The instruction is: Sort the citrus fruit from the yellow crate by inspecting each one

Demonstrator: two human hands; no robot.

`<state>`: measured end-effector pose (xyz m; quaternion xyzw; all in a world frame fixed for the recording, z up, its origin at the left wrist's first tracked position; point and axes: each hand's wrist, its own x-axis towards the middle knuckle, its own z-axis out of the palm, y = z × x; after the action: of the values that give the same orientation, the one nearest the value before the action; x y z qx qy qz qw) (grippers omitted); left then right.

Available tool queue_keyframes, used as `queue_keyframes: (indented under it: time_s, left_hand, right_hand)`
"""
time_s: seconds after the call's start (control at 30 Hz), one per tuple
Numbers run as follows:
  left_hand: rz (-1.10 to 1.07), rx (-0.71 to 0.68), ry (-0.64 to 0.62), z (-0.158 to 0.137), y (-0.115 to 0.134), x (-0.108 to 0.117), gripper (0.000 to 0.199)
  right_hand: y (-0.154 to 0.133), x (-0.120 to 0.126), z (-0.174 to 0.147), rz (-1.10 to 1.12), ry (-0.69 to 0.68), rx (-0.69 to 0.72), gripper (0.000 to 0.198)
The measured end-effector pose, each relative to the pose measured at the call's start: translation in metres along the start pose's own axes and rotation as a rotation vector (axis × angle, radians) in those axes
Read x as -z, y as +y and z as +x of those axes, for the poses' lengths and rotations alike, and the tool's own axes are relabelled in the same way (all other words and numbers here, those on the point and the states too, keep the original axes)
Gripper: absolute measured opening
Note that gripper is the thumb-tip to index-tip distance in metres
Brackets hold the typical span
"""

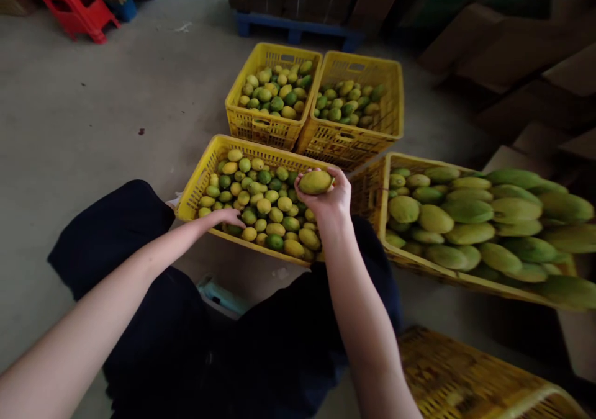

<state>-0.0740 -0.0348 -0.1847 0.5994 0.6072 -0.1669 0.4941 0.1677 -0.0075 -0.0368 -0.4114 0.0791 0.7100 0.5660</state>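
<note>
My right hand (336,194) holds up a yellow-green lemon (315,182) above the right end of a yellow crate. Its fingers curl around the fruit from behind and below. The crate (267,148) in front of my knees holds many smaller-looking yellow and green lemons (264,206). Down at its near left edge, my left hand (229,216) is curled over a dark green lemon (233,229), which the palm partly hides.
Two more yellow crates of lemons, a left one (231,109) and a right one (399,96), stand behind. A heaped crate (386,202) of large-looking green fruit (468,211) is at right. Another yellow crate (465,369) lies lower right. Cardboard (516,46), a blue pallet (298,29) and red stool (74,3) lie beyond.
</note>
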Motion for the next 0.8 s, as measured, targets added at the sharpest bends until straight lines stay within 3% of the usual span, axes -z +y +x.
queue_keyframes:
  time_s: [0.17,0.27,0.37,0.47,0.53,0.6,0.7,0.8]
  left_hand:
    - [-0.032,0.023,0.015,-0.016,-0.001,-0.002,0.043]
    - [-0.068,-0.011,0.087,-0.027,0.000,0.019,0.044]
    - [-0.183,-0.185,0.184,-0.051,0.010,0.061,0.050]
    - [-0.440,-0.448,0.265,-0.094,0.032,0.105,0.058]
    - [-0.592,-0.588,0.260,-0.125,0.050,0.121,0.064]
    - [-0.712,-0.683,0.202,-0.148,0.065,0.124,0.067]
    - [-0.906,-0.751,0.124,-0.157,0.080,0.111,0.065]
    - [-0.988,-0.827,0.282,-0.147,0.089,0.096,0.062]
  right_hand:
    - [0.005,-0.004,-0.003,-0.084,-0.047,-0.013,0.005]
    - [0.008,-0.007,-0.005,-0.168,-0.124,-0.025,0.010]
    - [0.012,-0.009,-0.006,-0.258,-0.181,0.002,0.015]
    - [0.019,-0.014,-0.010,-0.343,-0.280,0.049,0.021]
    - [0.025,-0.016,-0.016,-0.402,-0.365,0.121,0.027]
    - [0.031,-0.016,-0.022,-0.463,-0.418,0.232,0.034]
    - [0.037,-0.012,-0.032,-0.603,-0.458,0.396,0.044]
    - [0.038,-0.012,-0.040,-0.741,-0.470,0.523,0.052]
